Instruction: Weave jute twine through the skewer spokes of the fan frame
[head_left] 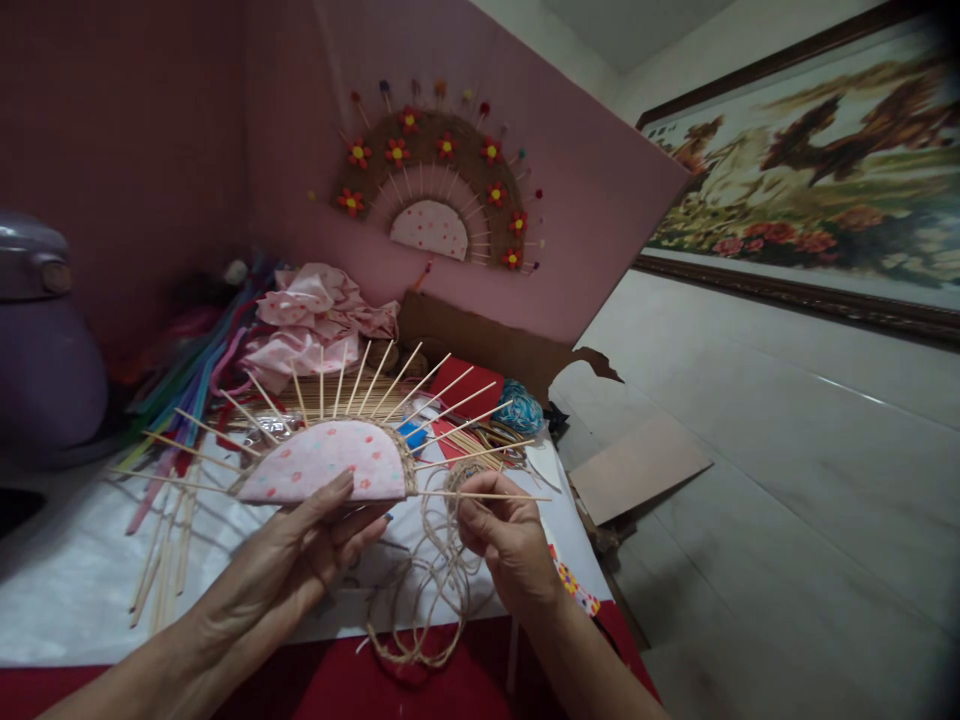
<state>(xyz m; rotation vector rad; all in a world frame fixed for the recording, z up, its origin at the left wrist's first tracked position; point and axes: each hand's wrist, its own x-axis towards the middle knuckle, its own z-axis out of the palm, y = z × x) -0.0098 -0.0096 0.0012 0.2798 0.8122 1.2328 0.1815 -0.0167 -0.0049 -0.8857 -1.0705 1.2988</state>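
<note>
A half-round panel [322,462] covered in pink patterned cloth has thin wooden sticks fanning out from its curved, twine-wrapped edge. My left hand [315,540] holds it from below, thumb on the cloth face and fingers behind. At the panel's right corner, the lowest stick [517,496] passes by my right hand [502,535], whose fingers are pinched together around jute twine [420,600] close to that stick. Loose loops of the twine hang between the hands down to the table edge. Whether the right fingers also touch the stick is unclear.
A pink board [585,200] behind bears a finished half-round piece with red flowers [446,146]. Crumpled pink cloth [315,310], colored pipe cleaners [202,370], blue yarn [521,408] and loose sticks [161,560] lie on the table. A purple flask [45,360] stands left.
</note>
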